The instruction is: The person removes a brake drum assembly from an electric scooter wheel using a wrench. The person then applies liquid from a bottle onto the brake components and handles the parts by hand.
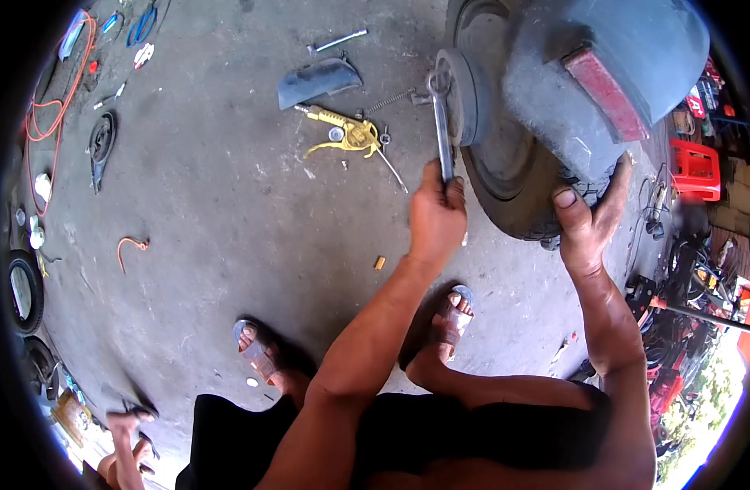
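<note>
My left hand (438,214) is closed round the lower end of a metal wrench (441,122). The wrench's ring end is at the hub of a wheel, beside a round grey drum (461,96). My right hand (591,216) rests on the black tyre (518,204), thumb and fingers spread around its tread, partly under the grey rear fender (555,122). A red reflector (606,94) is set in the fender.
On the floor lie a yellow air gun (350,135), a dark plastic cover (319,82), a spring (390,100) and a socket tool (338,41). A red stool (695,169) and piled parts stand at right. Another person's legs (126,449) show at lower left.
</note>
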`<action>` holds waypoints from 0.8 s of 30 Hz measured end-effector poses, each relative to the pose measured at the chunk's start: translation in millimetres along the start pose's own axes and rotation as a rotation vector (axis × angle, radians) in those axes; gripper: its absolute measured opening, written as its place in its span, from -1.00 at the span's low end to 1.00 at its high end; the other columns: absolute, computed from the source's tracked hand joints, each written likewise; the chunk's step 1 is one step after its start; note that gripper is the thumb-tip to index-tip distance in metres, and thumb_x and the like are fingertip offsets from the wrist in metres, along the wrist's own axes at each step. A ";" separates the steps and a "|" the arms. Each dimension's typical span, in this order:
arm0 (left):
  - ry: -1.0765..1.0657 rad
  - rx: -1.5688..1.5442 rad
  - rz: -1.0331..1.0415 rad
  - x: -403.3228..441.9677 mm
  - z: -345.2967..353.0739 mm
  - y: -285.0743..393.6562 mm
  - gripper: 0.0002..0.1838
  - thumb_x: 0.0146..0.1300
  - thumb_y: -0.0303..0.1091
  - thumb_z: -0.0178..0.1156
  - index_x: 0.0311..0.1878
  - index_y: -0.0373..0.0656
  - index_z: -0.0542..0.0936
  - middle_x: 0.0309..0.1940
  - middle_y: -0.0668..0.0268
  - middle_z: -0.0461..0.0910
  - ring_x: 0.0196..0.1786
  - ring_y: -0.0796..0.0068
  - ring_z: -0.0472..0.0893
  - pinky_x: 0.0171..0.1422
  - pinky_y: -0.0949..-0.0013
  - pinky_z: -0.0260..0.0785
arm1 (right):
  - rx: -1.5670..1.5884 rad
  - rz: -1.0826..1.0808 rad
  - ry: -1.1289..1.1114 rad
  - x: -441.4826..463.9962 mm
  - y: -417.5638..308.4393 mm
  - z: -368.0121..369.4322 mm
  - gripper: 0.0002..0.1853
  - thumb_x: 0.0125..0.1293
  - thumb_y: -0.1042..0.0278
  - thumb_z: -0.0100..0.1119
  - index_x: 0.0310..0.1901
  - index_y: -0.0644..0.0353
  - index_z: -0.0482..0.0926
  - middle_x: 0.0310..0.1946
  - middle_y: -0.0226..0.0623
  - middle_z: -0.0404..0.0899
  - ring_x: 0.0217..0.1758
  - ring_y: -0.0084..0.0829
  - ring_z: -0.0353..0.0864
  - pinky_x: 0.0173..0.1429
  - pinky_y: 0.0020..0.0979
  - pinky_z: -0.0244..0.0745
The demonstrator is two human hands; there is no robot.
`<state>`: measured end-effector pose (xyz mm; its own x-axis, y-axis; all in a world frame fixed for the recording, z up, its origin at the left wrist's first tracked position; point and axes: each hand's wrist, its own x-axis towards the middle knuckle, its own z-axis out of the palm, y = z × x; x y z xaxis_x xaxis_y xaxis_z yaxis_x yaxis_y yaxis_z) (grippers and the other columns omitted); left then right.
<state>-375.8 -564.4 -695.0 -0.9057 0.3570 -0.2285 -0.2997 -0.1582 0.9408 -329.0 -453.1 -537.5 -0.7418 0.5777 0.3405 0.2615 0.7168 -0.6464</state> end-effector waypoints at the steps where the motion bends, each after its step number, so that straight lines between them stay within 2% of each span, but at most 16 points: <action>1: 0.002 0.004 0.001 2.6 -1.2 14.4 -0.86 0.38 -0.45 -0.01 -0.04 -0.21 0.37 -0.60 0.37 0.39 -0.60 0.61 0.38 -0.49 0.49 0.29 | 0.016 0.022 -0.007 -1.5 -2.0 0.2 0.10 -0.07 -0.17 0.30 0.34 0.48 0.05 0.17 -0.04 0.25 0.26 -0.24 0.21 0.38 -0.26 0.03; 3: 0.255 -0.312 0.059 -2.1 -1.5 45.1 -0.93 0.36 -0.46 0.01 -0.23 -0.24 0.36 -0.60 0.41 0.36 -0.60 0.67 0.37 -0.53 0.47 0.30 | 0.028 0.037 -0.016 -1.8 -0.3 -1.3 0.10 -0.07 -0.16 0.31 0.35 0.47 0.04 0.17 -0.05 0.25 0.26 -0.25 0.21 0.38 -0.27 0.03; 4: 0.362 -0.352 0.162 -0.6 4.4 39.6 -0.94 0.36 -0.46 0.02 -0.20 -0.23 0.37 -0.61 0.43 0.35 -0.61 0.68 0.36 -0.54 0.49 0.29 | 0.031 0.036 -0.017 -2.8 0.2 -1.7 0.11 -0.07 -0.16 0.32 0.35 0.47 0.03 0.18 -0.06 0.25 0.26 -0.25 0.21 0.38 -0.27 0.03; 7: -0.056 0.108 -0.010 13.4 -0.4 21.3 -0.93 0.40 -0.44 -0.02 -0.18 -0.25 0.37 -0.61 0.43 0.38 -0.61 0.67 0.37 -0.52 0.51 0.29 | 0.063 0.043 -0.008 -2.4 -1.2 -0.7 0.11 -0.06 -0.16 0.32 0.36 0.46 0.03 0.19 -0.06 0.24 0.27 -0.24 0.20 0.38 -0.27 0.03; 8: -0.081 -0.040 -0.145 12.1 -9.1 19.1 -0.82 0.40 -0.43 0.00 0.01 -0.25 0.39 -0.57 0.46 0.36 -0.56 0.69 0.35 -0.51 0.52 0.22 | 0.068 0.053 -0.009 -3.0 -0.2 -1.3 0.11 -0.06 -0.16 0.32 0.36 0.46 0.02 0.20 -0.05 0.24 0.27 -0.24 0.20 0.38 -0.27 0.03; 11: 0.373 -0.424 0.144 5.8 2.5 39.6 -0.85 0.33 -0.49 0.04 -0.08 -0.30 0.44 -0.62 0.40 0.38 -0.55 0.65 0.37 -0.52 0.45 0.21 | 0.039 0.023 -0.005 -2.9 3.2 -1.9 0.11 -0.05 -0.14 0.32 0.36 0.48 0.02 0.20 -0.04 0.23 0.27 -0.23 0.20 0.39 -0.26 0.03; 12: 0.203 -0.286 -0.058 7.4 3.0 13.9 -0.86 0.33 -0.49 0.04 -0.08 -0.30 0.43 -0.62 0.40 0.38 -0.56 0.66 0.35 -0.53 0.46 0.20 | 0.036 0.019 -0.003 -2.7 3.1 -2.3 0.11 -0.05 -0.14 0.32 0.36 0.48 0.02 0.21 -0.04 0.22 0.27 -0.23 0.20 0.39 -0.25 0.02; 13: -0.129 -0.129 -0.162 15.2 1.6 14.5 -0.90 0.39 -0.43 0.01 -0.23 -0.26 0.42 -0.59 0.39 0.41 -0.59 0.64 0.40 -0.51 0.51 0.29 | 0.043 0.021 -0.002 -2.0 3.4 -1.9 0.11 -0.05 -0.14 0.31 0.36 0.49 0.01 0.21 -0.03 0.22 0.27 -0.23 0.20 0.39 -0.25 0.02; 15: -0.043 -0.133 -0.208 17.2 -8.1 31.7 -0.93 0.33 -0.48 0.05 -0.18 -0.27 0.41 -0.60 0.40 0.38 -0.59 0.67 0.33 -0.54 0.47 0.20 | 0.057 0.034 -0.003 -3.4 3.7 -0.8 0.11 -0.05 -0.14 0.31 0.36 0.50 0.00 0.22 -0.02 0.21 0.28 -0.22 0.19 0.40 -0.24 0.01; 18: 0.307 -0.407 0.172 9.0 6.5 44.7 -0.92 0.33 -0.44 0.07 -0.23 -0.24 0.44 -0.62 0.43 0.37 -0.61 0.67 0.38 -0.54 0.51 0.26 | 0.047 0.046 -0.017 -7.2 2.7 -2.3 0.14 -0.05 -0.16 0.30 0.36 0.52 -0.03 0.23 0.00 0.20 0.30 -0.22 0.17 0.41 -0.24 -0.01; 21: -0.133 -0.015 -0.151 22.3 1.5 28.5 -0.93 0.35 -0.45 0.04 -0.19 -0.23 0.42 -0.63 0.44 0.37 -0.62 0.67 0.36 -0.56 0.51 0.26 | 0.022 0.022 -0.020 -2.4 3.1 -2.5 0.15 -0.05 -0.18 0.29 0.37 0.52 -0.04 0.23 0.00 0.20 0.30 -0.22 0.17 0.41 -0.24 -0.01; 22: -0.088 -0.112 -0.227 20.1 -7.4 37.4 -0.93 0.36 -0.45 0.03 -0.19 -0.23 0.41 -0.63 0.44 0.37 -0.62 0.67 0.35 -0.56 0.50 0.26 | 0.025 0.030 -0.016 -3.5 3.1 -2.2 0.15 -0.05 -0.19 0.29 0.36 0.52 -0.03 0.22 -0.01 0.20 0.30 -0.22 0.17 0.40 -0.25 -0.01; 24: 0.134 -0.206 -0.010 13.6 -7.1 39.9 -0.93 0.35 -0.44 0.04 -0.18 -0.23 0.42 -0.63 0.44 0.37 -0.62 0.67 0.35 -0.57 0.49 0.25 | 0.018 0.028 -0.019 -6.0 5.7 -2.8 0.14 -0.05 -0.20 0.28 0.36 0.52 -0.02 0.21 -0.02 0.22 0.28 -0.22 0.18 0.40 -0.25 0.00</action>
<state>-402.2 -572.4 -662.3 -0.9301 0.2360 -0.2816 -0.3510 -0.3445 0.8707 -321.3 -451.4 -541.3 -0.7462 0.5898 0.3088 0.2713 0.6930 -0.6679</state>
